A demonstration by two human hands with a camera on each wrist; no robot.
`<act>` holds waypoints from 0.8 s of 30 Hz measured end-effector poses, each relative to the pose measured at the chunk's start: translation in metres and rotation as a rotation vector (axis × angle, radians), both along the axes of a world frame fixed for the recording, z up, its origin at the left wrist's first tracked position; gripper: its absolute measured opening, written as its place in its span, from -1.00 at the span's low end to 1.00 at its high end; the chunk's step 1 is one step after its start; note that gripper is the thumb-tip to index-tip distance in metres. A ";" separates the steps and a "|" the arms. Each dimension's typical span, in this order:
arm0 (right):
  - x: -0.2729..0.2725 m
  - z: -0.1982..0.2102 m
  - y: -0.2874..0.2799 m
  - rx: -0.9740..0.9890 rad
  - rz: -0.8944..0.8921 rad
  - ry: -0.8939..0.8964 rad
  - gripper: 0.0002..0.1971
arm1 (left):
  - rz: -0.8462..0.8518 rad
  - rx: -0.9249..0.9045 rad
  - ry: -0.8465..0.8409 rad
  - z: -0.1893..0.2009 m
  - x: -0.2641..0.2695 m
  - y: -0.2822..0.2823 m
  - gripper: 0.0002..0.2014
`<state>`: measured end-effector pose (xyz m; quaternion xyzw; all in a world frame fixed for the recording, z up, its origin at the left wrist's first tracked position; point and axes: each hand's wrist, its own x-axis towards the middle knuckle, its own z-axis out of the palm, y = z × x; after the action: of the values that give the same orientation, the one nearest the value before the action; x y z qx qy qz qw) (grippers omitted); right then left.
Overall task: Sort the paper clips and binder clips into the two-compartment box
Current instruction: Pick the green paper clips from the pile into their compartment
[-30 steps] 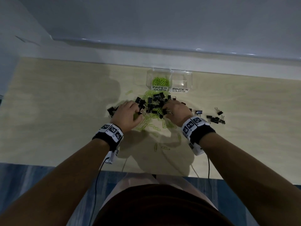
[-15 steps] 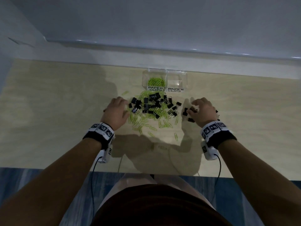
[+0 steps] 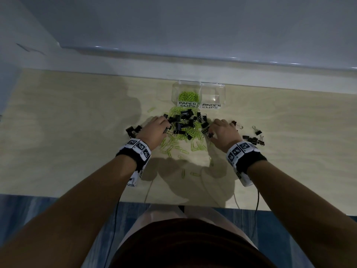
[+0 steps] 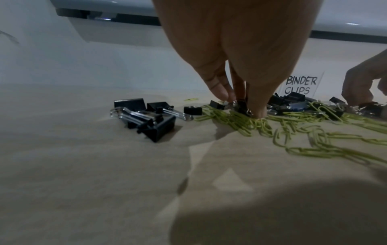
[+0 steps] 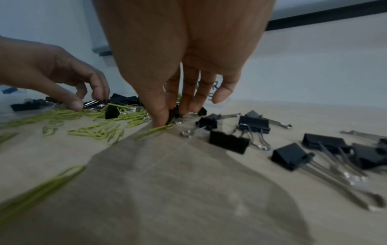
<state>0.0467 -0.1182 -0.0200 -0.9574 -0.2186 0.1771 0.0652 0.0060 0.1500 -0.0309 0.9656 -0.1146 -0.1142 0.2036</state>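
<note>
From the head view, the clear two-compartment box [image 3: 199,93] is sitting at the far edge of the table [image 3: 77,132], just beyond both hands; its left half, labelled PAPER CLIPS, is holding a heap of green paper clips [image 3: 188,96], while the right half, labelled BINDER CLIPS, is showing nothing inside. Between the hands a mixed pile [image 3: 185,126] of black binder clips and green paper clips is lying just in front of the box. The left hand [image 3: 154,130] is reaching palm-down into the pile's left edge; the right hand [image 3: 224,132] is reaching palm-down into its right edge; a few binder clips are lying outside each wrist.

From the left wrist view, the left hand's fingers [image 4: 220,87] are pointing straight down; thumb and fingertips are pinching a small black binder clip [image 4: 241,106] on top of green paper clips; a cluster of larger binder clips [image 4: 146,116] is resting to the left of the pinch; the BINDER CLIPS label [image 4: 300,86] is standing behind and to the right.

From the right wrist view, the right hand's fingers [image 5: 188,92] are curling downward; thumb and forefinger are closing on a dark binder clip [image 5: 175,114] at the tabletop, though blur is hiding the exact contact; a green paper clip [image 5: 153,131] is lying just under the thumb; loose binder clips [image 5: 253,126] are scattered to the right of the grip.
</note>
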 end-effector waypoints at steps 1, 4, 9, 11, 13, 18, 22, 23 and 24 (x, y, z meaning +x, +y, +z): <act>0.000 0.001 -0.001 0.022 0.008 0.003 -0.62 | -0.007 -0.002 -0.005 0.000 0.000 0.000 -0.74; -0.003 0.001 -0.004 0.126 0.015 -0.001 -0.93 | -0.018 -0.027 -0.014 -0.001 0.001 -0.001 -0.81; -0.012 0.001 -0.020 0.280 -0.121 -0.039 -0.82 | 0.076 -0.187 -0.031 0.001 -0.002 0.000 -0.84; -0.014 0.002 -0.033 0.341 -0.259 -0.119 -0.88 | 0.197 -0.307 -0.079 0.003 -0.004 0.003 -0.82; -0.015 0.001 -0.047 0.384 -0.376 -0.177 -0.91 | 0.347 -0.385 -0.112 0.003 -0.006 0.011 -0.80; -0.023 -0.001 -0.059 0.361 -0.366 -0.216 -0.86 | 0.413 -0.181 -0.195 -0.004 -0.012 0.040 -0.81; -0.044 0.000 -0.041 0.338 -0.276 -0.002 -0.71 | 0.286 -0.115 -0.158 0.000 -0.027 0.039 -0.71; -0.051 0.001 -0.035 0.311 -0.277 0.049 -0.63 | 0.265 -0.128 -0.118 0.000 -0.032 0.035 -0.67; -0.057 0.002 -0.029 0.283 -0.293 0.085 -0.55 | 0.252 -0.127 -0.064 -0.001 -0.037 0.031 -0.61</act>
<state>-0.0098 -0.1472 -0.0182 -0.9519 -0.0965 0.1737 0.2332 -0.0309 0.1811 -0.0316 0.9606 -0.0060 -0.0492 0.2734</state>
